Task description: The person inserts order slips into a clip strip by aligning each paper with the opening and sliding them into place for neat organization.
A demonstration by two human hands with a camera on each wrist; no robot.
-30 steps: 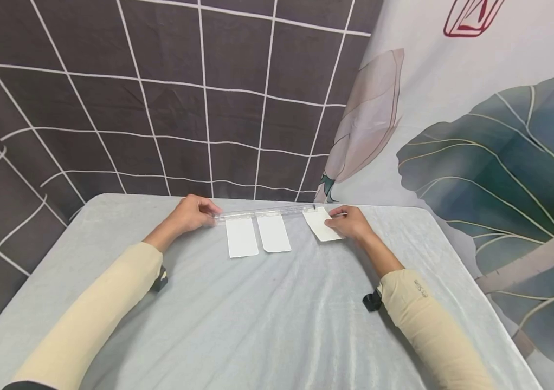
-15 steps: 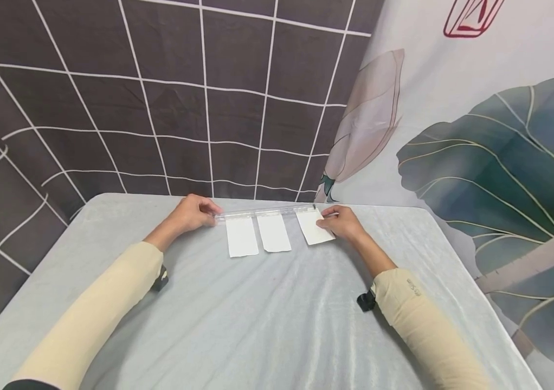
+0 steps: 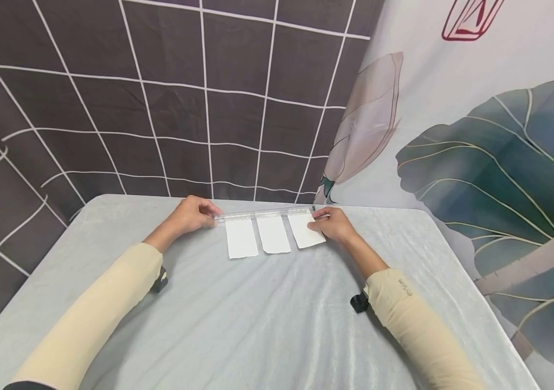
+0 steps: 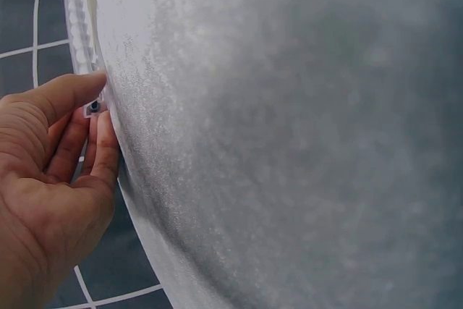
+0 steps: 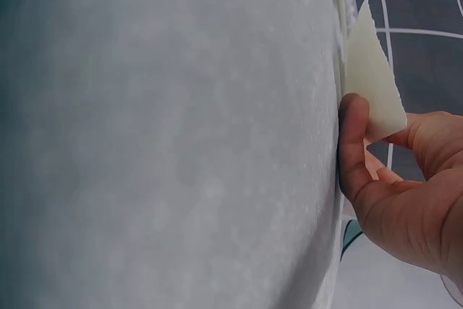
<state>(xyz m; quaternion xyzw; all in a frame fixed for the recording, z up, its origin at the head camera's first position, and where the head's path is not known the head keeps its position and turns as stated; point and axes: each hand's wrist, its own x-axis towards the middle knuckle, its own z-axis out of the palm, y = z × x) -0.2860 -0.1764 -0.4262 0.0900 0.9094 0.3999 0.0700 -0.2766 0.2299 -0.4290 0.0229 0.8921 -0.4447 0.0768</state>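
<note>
Three paper slips (image 3: 273, 234) under one ruler (image 3: 264, 212), left hand (image 3: 190, 214) pinching ruler, right hand (image 3: 333, 225) fingers gripping third slip (image 3: 304, 232)

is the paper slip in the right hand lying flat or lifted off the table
Partly lifted. The right hand pinches the third paper slip, and the right wrist view shows its corner standing off the tablecloth.

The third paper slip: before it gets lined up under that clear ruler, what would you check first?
1. Left hand grips the ruler end: ok.
2. Right hand pinches the third slip: ok.
3. Third slip square with the two other slips: not ok, it sits tilted.
4. Third slip's top edge at the ruler: cannot tell.
5. Cloth flat beneath: ok, only faint creases.
</note>
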